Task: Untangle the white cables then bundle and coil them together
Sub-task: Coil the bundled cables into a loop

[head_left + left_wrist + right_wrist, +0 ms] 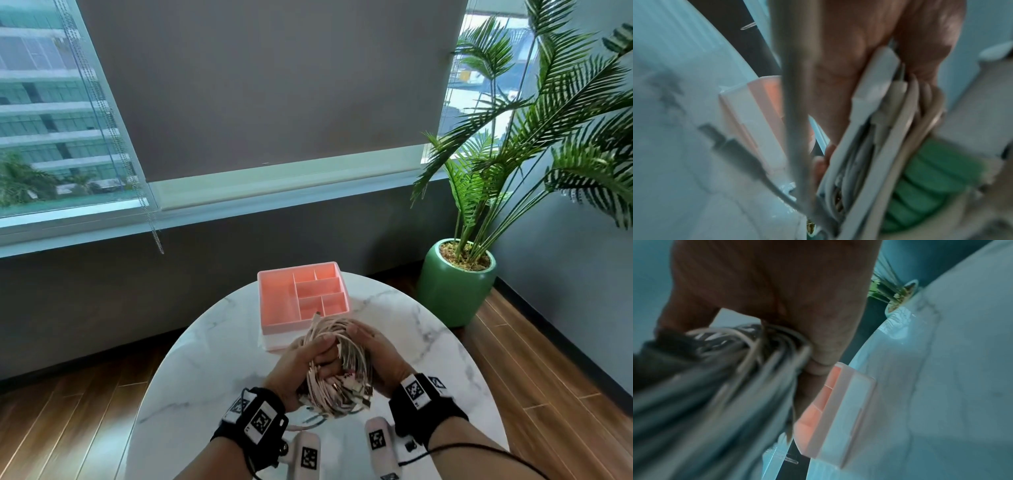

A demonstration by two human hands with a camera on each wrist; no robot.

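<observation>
A thick bundle of white cables [337, 363] is held above the round marble table [205, 370], its loops pointing away from me and its metal-tipped plugs [349, 397] fanning toward me. My left hand [308, 359] grips the bundle from the left with its fingers curled round the middle. My right hand [371, 353] cups the right side, fingers wrapped over the looped end. The left wrist view shows the white cables [879, 146] and a flat plug against my palm. In the blurred right wrist view, the cable loops [748, 350] bend round my fingers [818, 366].
A pink compartment tray [303, 296] sits on a white base just beyond my hands. A potted palm in a green pot [452, 284] stands on the wooden floor at the right. A window with a lowered blind fills the far wall.
</observation>
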